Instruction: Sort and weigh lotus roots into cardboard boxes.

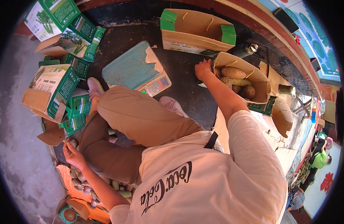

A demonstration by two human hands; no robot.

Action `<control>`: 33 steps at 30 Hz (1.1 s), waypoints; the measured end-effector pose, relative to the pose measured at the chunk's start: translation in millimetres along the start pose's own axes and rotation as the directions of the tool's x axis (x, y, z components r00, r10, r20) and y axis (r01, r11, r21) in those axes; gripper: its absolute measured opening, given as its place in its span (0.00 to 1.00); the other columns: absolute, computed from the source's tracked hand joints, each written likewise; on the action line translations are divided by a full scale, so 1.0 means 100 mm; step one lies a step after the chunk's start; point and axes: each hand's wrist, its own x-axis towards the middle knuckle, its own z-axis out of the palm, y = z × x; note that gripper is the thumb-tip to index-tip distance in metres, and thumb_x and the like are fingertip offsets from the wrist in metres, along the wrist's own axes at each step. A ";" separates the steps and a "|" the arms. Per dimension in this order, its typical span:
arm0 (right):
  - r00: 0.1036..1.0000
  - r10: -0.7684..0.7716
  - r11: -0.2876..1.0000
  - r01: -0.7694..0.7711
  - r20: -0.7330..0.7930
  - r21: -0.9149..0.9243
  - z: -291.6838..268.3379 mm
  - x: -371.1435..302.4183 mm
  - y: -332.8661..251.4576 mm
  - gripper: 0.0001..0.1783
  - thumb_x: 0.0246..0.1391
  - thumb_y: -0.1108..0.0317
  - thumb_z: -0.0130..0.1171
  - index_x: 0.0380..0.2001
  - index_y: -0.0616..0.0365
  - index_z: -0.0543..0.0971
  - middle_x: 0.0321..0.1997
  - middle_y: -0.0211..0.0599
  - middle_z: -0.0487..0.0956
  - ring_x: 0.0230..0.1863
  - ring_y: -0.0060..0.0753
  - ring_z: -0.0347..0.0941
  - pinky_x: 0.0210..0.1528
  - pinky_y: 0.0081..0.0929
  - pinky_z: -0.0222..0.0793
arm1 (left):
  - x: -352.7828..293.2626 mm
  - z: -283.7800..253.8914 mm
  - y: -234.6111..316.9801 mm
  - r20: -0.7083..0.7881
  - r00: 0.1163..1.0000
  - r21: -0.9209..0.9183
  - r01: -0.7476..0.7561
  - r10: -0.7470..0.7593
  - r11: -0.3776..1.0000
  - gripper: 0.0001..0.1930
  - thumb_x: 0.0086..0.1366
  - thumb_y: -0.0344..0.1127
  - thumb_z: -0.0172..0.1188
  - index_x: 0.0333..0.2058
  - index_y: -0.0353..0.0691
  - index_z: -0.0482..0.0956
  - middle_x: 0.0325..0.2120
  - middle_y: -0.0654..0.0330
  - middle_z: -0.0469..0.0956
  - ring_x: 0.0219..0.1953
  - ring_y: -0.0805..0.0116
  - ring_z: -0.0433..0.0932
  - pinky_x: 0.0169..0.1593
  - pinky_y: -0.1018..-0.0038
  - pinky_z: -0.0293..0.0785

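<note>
My right hand is closed at the left end of a cardboard box, its fingertips partly hidden by the hand itself. Inside that box lie several large root vegetables, brown to yellowish, under yellow cord handles. Low on the left, my left hand has its fingers apart and holds nothing visible. It is beside a small root vegetable, above a pile of more roots on orange sheeting. Between my arms, a blue-topped scale with a keypad and a lit green display stands beyond my knee.
An open box with green end flaps stands at the back. Several green-and-white printed boxes are stacked at the left. Metal flasks stand near the filled box. A person in green is far off at the right.
</note>
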 end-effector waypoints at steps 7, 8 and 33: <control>0.969 0.131 0.990 -0.116 0.208 -0.079 -0.09 0.20 -0.02 0.18 0.51 0.65 0.49 0.45 0.50 0.77 0.54 0.39 0.71 0.58 0.48 0.61 0.59 0.63 0.39 | 0.09 -0.02 -0.21 -0.090 0.992 0.189 -0.065 0.083 0.980 0.12 0.64 0.33 0.49 0.42 0.31 0.73 0.38 0.50 0.76 0.41 0.57 0.75 0.46 0.67 0.70; 0.952 0.132 0.990 -0.114 0.276 -0.080 -0.04 0.29 0.00 0.20 0.54 0.62 0.48 0.50 0.51 0.74 0.57 0.41 0.67 0.61 0.53 0.56 0.59 0.67 0.34 | 0.10 -0.01 -0.25 -0.092 0.991 0.202 -0.081 0.101 0.976 0.13 0.64 0.33 0.49 0.43 0.30 0.72 0.40 0.49 0.75 0.43 0.57 0.74 0.47 0.67 0.70; 0.954 -0.240 0.896 0.290 0.182 -0.336 0.61 -0.36 0.31 0.28 0.38 0.45 0.60 0.42 0.48 0.78 0.52 0.42 0.69 0.57 0.45 0.57 0.59 0.47 0.44 | 0.24 0.07 -0.19 0.081 0.996 0.213 0.019 -0.037 0.977 0.14 0.64 0.36 0.49 0.42 0.31 0.74 0.39 0.48 0.76 0.42 0.53 0.74 0.47 0.65 0.68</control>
